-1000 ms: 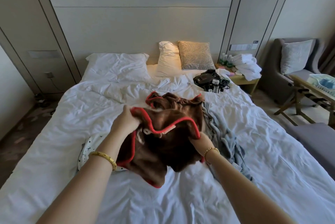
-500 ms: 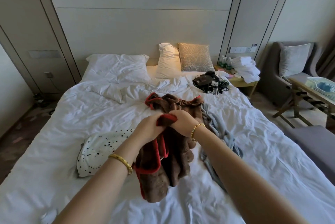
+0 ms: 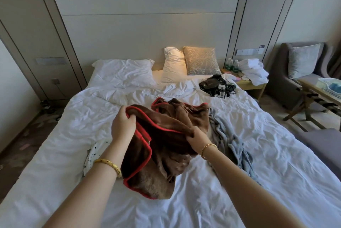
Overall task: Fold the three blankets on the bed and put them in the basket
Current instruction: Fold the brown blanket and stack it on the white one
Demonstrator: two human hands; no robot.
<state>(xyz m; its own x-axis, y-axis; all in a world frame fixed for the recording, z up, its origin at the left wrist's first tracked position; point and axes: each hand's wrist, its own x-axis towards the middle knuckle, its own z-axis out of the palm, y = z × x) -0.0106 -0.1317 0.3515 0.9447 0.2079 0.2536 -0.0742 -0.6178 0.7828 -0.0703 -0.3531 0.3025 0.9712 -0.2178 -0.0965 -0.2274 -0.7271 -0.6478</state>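
Three blankets on the bed (image 3: pixel 55 154), all unfolded. The brown blanket (image 3: pixel 166 146), red-edged, is the one I have in both hands, lifted in a bunch above the middle of the bed, its lower folds hanging down to the sheet.

My left hand (image 3: pixel 122 126) grips the red hem at the upper left of the brown blanket, fingers curled tight over the edge, thumb side toward me. My right hand (image 3: pixel 195 138) pinches a fold of brown pile lower and to the right, fingers closed round the cloth. The stretch of hem between the two hands sags a little. Gold bangle on each wrist.

The grey blanket (image 3: pixel 230 141) lies crumpled on the bed just right of the brown blanket, touching it along the upper edge, trailing toward the foot. The white spotted blanket (image 3: pixel 94 154) lies on the bed to the left of the brown blanket, mostly hidden behind my left forearm and the hanging cloth.

Beyond the brown blanket, toward the headboard: white pillows (image 3: pixel 125 73) and a patterned cushion (image 3: pixel 202 61). A black bag with cables (image 3: pixel 214 84) sits on the bed up and to the right of the brown blanket. Farther right, off the bed, a nightstand (image 3: pixel 247 84) heaped with white towels (image 3: pixel 253 69), then an armchair (image 3: pixel 299 73).
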